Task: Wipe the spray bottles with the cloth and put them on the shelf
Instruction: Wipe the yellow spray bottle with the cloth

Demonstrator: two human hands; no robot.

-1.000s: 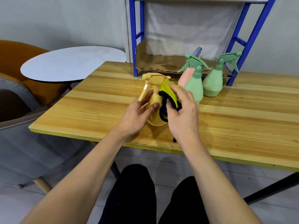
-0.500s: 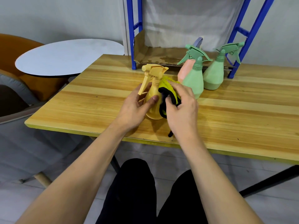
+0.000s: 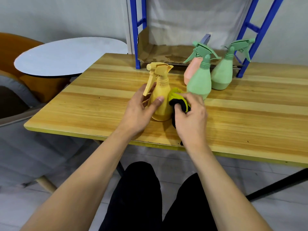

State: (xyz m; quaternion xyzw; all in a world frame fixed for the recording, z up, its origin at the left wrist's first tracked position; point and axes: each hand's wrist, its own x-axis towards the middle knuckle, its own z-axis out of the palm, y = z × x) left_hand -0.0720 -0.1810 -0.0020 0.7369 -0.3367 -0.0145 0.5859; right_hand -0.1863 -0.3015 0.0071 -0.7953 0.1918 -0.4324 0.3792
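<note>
Standing upright near the front edge of the wooden table (image 3: pixel 250 117), the yellow bottle (image 3: pixel 160 100) has its trigger pointing to your left. Your left hand (image 3: pixel 139 112) grips its body, thumb curled across the front and fingers wrapped behind, below the trigger. Your right hand (image 3: pixel 191 117) clutches the yellow-and-black cloth (image 3: pixel 179 100), bunched in curled fingers and pressed against the bottle's right side. Just behind the cloth stands a green bottle (image 3: pixel 199 82), with a pink bottle (image 3: pixel 191 70) partly hidden behind it and a second green bottle (image 3: pixel 222 72) to its right. At the table's back edge sits the blue shelf (image 3: pixel 137 47), a cardboard sheet (image 3: pixel 160 52) lining its lowest level. A round white table (image 3: pixel 66 55) is off to your left.
</note>
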